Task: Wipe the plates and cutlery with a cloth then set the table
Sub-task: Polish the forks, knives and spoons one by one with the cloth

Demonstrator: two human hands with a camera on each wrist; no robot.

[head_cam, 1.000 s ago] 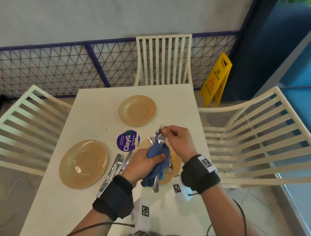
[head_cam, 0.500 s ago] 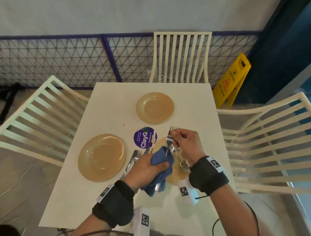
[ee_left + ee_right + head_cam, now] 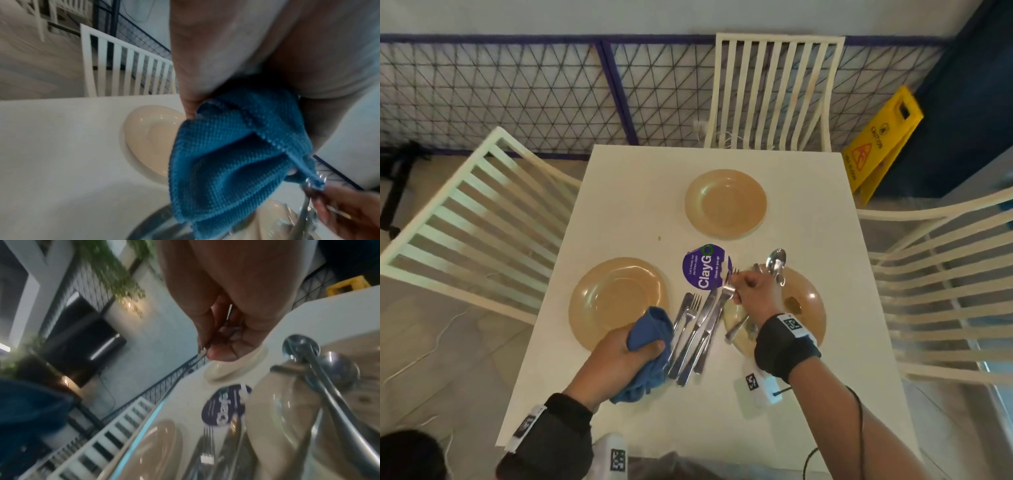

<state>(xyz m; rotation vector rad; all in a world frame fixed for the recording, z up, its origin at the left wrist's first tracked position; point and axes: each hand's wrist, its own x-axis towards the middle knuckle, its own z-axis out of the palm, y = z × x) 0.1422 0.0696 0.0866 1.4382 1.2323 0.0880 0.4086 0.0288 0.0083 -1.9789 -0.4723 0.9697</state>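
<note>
My left hand (image 3: 625, 349) grips a bunched blue cloth (image 3: 650, 330) over the near edge of the left tan plate (image 3: 616, 294); the cloth (image 3: 226, 154) fills the left wrist view. My right hand (image 3: 736, 291) pinches a fork (image 3: 726, 294) by its neck, and the fork lies along a row of forks and knives (image 3: 693, 337) on the table between the two near plates. Two spoons (image 3: 776, 262) rest on the right plate (image 3: 806, 308), their bowls past its far rim. A third plate (image 3: 726, 204) sits further back.
A round purple ClayGo sticker (image 3: 705, 267) marks the white table (image 3: 626, 192). Cream slatted chairs stand at the left (image 3: 476, 219), far (image 3: 774, 92) and right (image 3: 941, 281) sides. A yellow caution sign (image 3: 876, 147) stands on the floor at far right, before a mesh fence.
The fork has left the cloth and come down onto the cutlery row. My left hand has moved left with the cloth, away from my right hand.
</note>
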